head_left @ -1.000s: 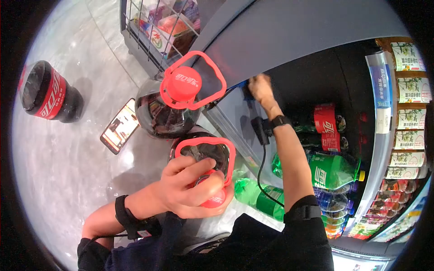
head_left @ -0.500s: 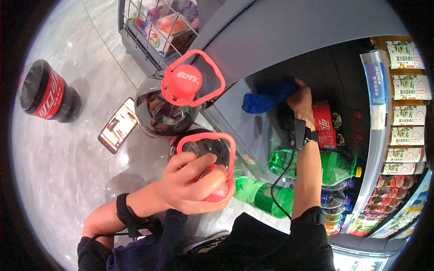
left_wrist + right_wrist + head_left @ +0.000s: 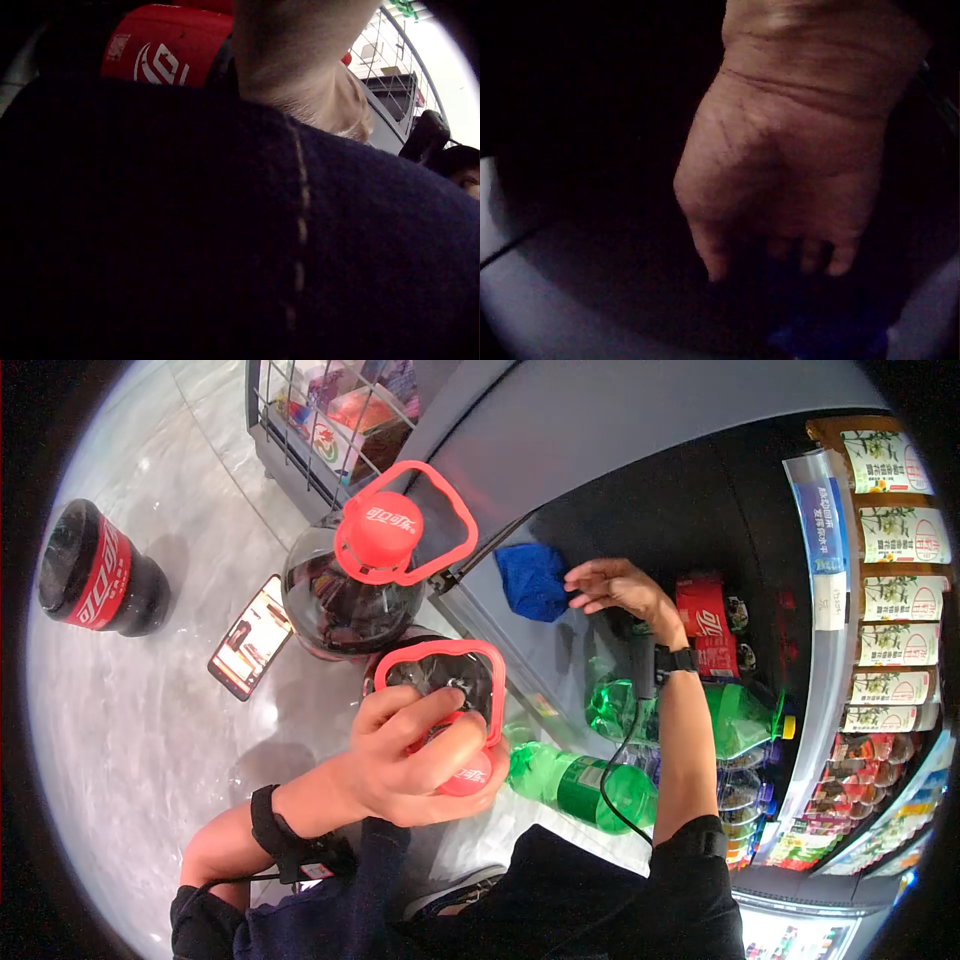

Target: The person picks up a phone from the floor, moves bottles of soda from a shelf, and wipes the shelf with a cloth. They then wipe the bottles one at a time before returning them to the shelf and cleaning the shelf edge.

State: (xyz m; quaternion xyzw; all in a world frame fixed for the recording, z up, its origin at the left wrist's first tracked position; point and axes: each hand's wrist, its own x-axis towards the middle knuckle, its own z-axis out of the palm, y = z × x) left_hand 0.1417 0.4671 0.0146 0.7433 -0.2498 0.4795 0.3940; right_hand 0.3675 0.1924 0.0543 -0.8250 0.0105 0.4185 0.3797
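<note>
Left hand (image 3: 420, 765) grips a bottle (image 3: 470, 678) below the 可口可乐 cap (image 3: 380, 530); right hand (image 3: 628, 592), fingers loosely spread, has released the blue cloth (image 3: 530, 582), upper centre!

Light glares off the pale floor (image 3: 130, 720) at nine o'clock in the bright, fisheye-bent head view, rimmed in black, while the left wrist view lies mostly dark around a washed-out patch at two o'clock and the right wrist view shows the right hand (image 3: 780, 172) dim, grainy and soft.
</note>
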